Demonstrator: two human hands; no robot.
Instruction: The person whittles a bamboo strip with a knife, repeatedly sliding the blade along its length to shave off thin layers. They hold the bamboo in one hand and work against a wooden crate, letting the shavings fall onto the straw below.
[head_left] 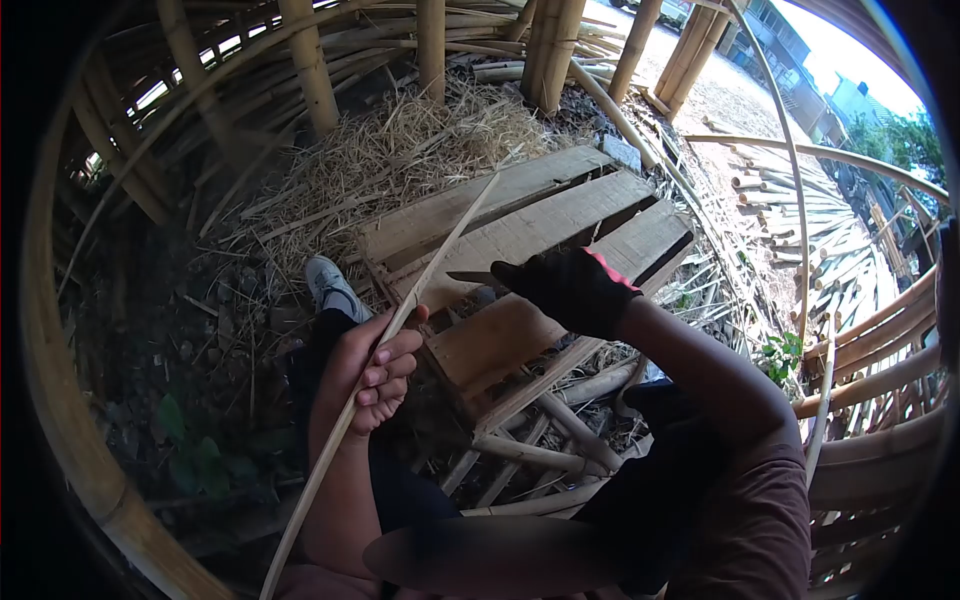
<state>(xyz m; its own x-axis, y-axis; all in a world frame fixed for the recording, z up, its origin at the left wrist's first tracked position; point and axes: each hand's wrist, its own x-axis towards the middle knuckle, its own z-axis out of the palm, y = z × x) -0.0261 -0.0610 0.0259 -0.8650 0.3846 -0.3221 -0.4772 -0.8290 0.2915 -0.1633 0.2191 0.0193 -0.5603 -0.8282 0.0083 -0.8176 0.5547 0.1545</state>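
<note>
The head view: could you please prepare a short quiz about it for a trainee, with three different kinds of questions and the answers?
1. True or false: the left hand holds a long thin strip.
2. Multiple choice: what sticks out from the gloved right hand? A) a brush; B) a pointed blade; C) a cup.
3. Fill in the missing word: just beyond the wooden planks, a heap of dry, ____-like pieces lies on the ground.

Key:
1. True.
2. B, a pointed blade.
3. Straw.
</note>
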